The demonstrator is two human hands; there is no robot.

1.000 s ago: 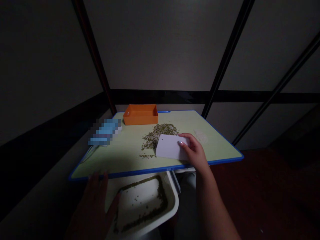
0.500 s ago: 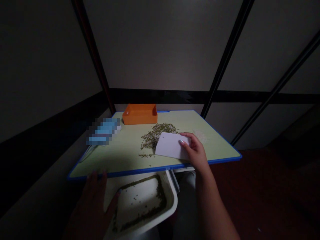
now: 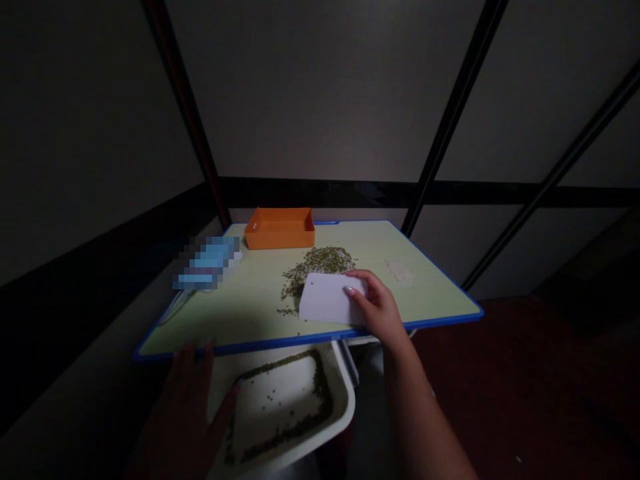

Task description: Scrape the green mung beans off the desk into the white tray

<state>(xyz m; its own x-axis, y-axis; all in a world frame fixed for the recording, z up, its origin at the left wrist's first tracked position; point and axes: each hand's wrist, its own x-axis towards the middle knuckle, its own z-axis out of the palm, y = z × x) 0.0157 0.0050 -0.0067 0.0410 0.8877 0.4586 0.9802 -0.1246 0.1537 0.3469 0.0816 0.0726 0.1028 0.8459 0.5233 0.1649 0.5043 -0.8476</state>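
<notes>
My right hand [image 3: 380,309] grips a white plastic scraper [image 3: 324,300] with a small hole in one corner, thumb on its near face. The scraper stands tilted on the pale green table [image 3: 240,307], close to the front edge. Just behind it lies a spread of small green beans [image 3: 327,257] mixed with pale grains, partly hidden by the scraper. Below the table edge is a white bin [image 3: 349,400] with green beans along the edges of its floor. In shadow, my left hand [image 3: 183,407] lies over the bin's left side, fingers spread, their tips at the table edge.
An orange tray [image 3: 280,239] stands at the back left of the table. Beside the left edge is a blurred-out blue object [image 3: 210,261] with a white cable [image 3: 173,307]. A thin patch of pale grains [image 3: 400,271] lies at the right. Dark-striped walls enclose the table.
My right hand has drawn the scraper left and slightly nearer the front edge. More of the pale grain patch at right now shows. My left hand has not moved.
</notes>
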